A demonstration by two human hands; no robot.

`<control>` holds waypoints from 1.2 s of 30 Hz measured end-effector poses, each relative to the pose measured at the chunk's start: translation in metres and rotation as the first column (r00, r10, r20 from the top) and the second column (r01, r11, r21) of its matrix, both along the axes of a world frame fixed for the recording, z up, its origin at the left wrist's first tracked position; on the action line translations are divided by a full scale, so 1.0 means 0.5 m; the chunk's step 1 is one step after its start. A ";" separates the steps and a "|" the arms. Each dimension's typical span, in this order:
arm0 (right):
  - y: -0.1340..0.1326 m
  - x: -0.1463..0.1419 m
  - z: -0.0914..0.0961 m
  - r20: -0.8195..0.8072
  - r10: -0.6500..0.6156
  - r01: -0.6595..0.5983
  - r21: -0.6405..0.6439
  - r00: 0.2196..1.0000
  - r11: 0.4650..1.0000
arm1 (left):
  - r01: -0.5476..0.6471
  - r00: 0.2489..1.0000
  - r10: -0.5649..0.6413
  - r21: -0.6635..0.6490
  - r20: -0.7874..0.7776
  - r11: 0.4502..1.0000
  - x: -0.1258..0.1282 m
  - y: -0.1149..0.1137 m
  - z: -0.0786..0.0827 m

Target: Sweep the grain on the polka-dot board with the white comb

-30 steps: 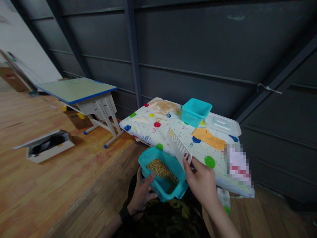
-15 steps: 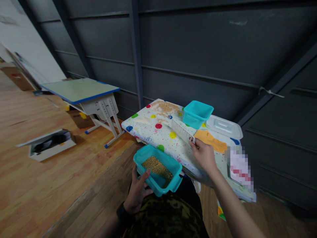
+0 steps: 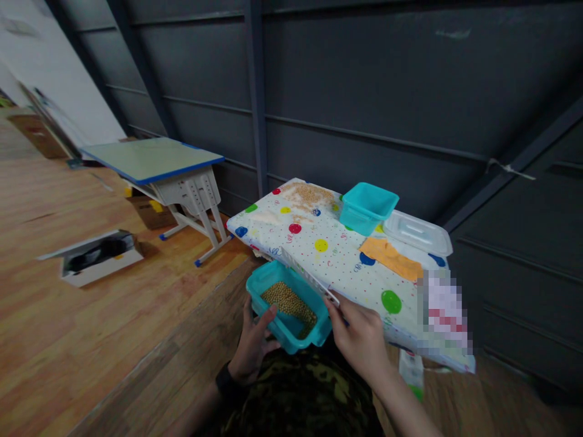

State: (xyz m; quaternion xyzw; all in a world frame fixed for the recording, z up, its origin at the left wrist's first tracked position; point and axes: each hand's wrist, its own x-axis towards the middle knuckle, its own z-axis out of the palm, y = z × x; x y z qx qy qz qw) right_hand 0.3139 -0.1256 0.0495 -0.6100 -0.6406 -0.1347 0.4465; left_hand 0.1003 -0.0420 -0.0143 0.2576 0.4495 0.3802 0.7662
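Observation:
My left hand (image 3: 250, 346) grips the near left side of a teal plastic container (image 3: 285, 340), its thumb over the rim. Yellowish beans (image 3: 288, 301), like soybeans, lie inside, heaped along the middle. The container is held just in front of the table's near edge. My right hand (image 3: 362, 340) pinches one end of a thin white slotted plastic strip (image 3: 303, 271). This strip stretches along the container's far rim; whether it touches the rim I cannot tell. More beans (image 3: 312, 194) are scattered at the table's far left, beside a patch of whitish powder (image 3: 266, 217).
The table has a balloon-print cover (image 3: 339, 267). On it are a second teal container (image 3: 364, 221), a clear lid (image 3: 418, 233), an orange cloth (image 3: 392, 258) and a blurred-out item (image 3: 446, 312). A desk (image 3: 159, 159) and an open white box (image 3: 100, 261) stand left.
My right hand has brought the white strip from above the table toward me and left, to the container's far rim. My left hand still holds the container in nearly the same place.

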 end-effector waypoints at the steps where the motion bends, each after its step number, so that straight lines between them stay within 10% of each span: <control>1: 0.003 -0.002 0.005 -0.025 -0.008 0.008 0.011 1.000 1.000 | -0.004 1.000 0.004 -0.006 0.001 1.000 0.000 0.001 0.001; 15: 0.214 0.211 0.062 -0.123 -0.335 0.279 -0.332 0.934 0.901 | -0.090 0.996 0.090 -0.007 0.007 0.996 -0.026 0.031 -0.016; 36: 0.213 0.208 0.033 -0.213 -0.249 0.174 -0.320 0.945 0.931 | -0.125 0.992 0.125 0.037 -0.009 0.991 -0.051 0.058 -0.003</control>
